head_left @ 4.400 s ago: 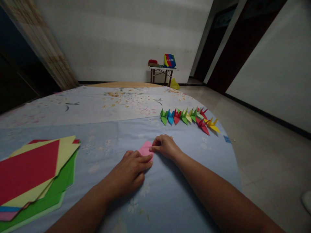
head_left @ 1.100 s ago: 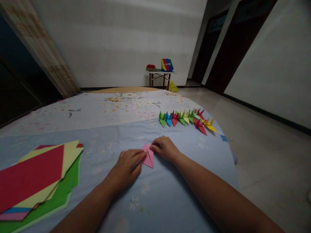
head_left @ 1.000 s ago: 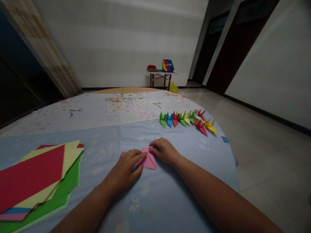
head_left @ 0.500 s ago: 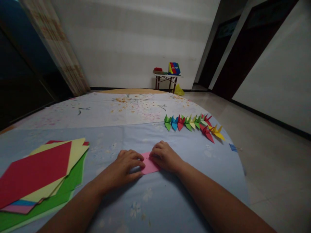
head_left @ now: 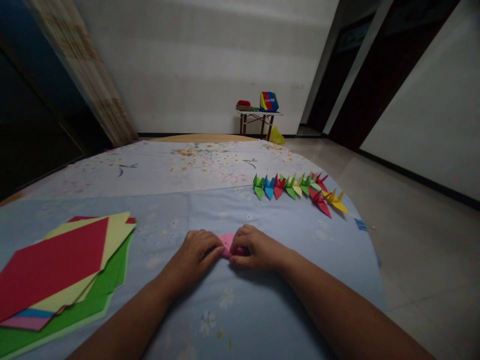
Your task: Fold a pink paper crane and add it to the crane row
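A small folded piece of pink origami paper lies on the light blue floral cloth between my two hands. My left hand has its thumb and fingers closed on the paper's left side. From the right, my right hand pinches the paper's lower right part, fingers curled and thumb underneath. Both hands cover much of the paper, so its full outline is hidden. The near edge looks lifted or folded up between the thumbs.
At the left lies a stack of coloured paper sheets, red on top. Several folded paper cranes stand in a row at the right, by the table's curved edge. A blue clip-like piece sits on that edge. A small side table stands by the wall.
Both thumbs have come in to the paper's near edge, and less of the pink paper shows. Its lower part now looks folded up. The stack and cranes have stayed put.
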A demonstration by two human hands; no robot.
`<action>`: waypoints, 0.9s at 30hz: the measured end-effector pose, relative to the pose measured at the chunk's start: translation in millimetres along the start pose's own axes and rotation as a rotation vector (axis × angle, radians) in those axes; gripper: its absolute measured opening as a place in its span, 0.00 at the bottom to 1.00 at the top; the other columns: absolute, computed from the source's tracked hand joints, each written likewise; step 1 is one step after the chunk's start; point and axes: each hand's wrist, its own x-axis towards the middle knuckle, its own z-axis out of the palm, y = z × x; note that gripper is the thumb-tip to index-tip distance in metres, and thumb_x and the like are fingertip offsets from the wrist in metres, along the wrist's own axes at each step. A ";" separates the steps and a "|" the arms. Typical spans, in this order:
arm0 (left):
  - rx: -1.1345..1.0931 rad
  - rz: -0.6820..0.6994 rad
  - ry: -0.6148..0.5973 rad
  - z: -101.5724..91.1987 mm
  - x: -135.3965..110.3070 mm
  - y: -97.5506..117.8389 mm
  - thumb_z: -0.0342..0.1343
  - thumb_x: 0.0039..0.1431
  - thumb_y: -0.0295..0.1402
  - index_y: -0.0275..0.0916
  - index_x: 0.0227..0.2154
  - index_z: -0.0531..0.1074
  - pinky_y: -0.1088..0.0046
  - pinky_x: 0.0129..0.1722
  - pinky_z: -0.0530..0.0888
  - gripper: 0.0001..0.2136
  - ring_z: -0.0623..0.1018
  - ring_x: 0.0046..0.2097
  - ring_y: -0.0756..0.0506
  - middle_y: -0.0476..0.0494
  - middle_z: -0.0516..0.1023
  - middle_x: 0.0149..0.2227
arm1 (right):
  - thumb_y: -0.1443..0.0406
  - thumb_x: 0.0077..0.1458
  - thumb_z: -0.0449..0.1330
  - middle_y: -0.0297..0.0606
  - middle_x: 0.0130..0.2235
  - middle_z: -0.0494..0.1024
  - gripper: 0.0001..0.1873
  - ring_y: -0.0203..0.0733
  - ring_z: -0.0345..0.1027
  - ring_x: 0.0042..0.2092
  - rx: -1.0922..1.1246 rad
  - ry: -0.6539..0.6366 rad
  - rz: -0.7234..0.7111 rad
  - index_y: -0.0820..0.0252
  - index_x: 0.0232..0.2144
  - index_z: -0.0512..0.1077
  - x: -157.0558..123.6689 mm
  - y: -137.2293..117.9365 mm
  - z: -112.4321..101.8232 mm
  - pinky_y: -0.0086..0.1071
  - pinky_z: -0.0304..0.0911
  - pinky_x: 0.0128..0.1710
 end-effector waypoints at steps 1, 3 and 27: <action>0.015 -0.013 0.007 1.5 1.2 1.5 0.48 0.60 0.34 0.41 0.31 0.71 0.66 0.42 0.62 0.08 0.71 0.39 0.46 0.48 0.76 0.33 | 0.64 0.49 0.59 0.36 0.30 0.70 0.05 0.36 0.60 0.36 0.003 0.006 0.012 0.61 0.28 0.72 0.5 0.3 0.9 0.29 0.56 0.38; 0.040 -0.033 0.021 5.1 2.9 2.5 0.47 0.60 0.34 0.40 0.31 0.71 0.66 0.42 0.63 0.09 0.71 0.39 0.46 0.48 0.76 0.33 | 0.65 0.49 0.59 0.35 0.29 0.70 0.04 0.35 0.60 0.34 0.007 0.019 0.040 0.61 0.29 0.71 1.8 1.3 3.0 0.28 0.55 0.35; 0.493 -0.209 -0.254 20.4 -21.8 58.6 0.48 0.56 0.40 0.31 0.55 0.62 0.54 0.52 0.65 0.25 0.66 0.55 0.34 0.29 0.63 0.57 | 0.67 0.55 0.55 0.40 0.40 0.74 0.10 0.39 0.62 0.44 -0.004 0.175 0.053 0.60 0.40 0.71 11.9 15.9 5.2 0.34 0.53 0.46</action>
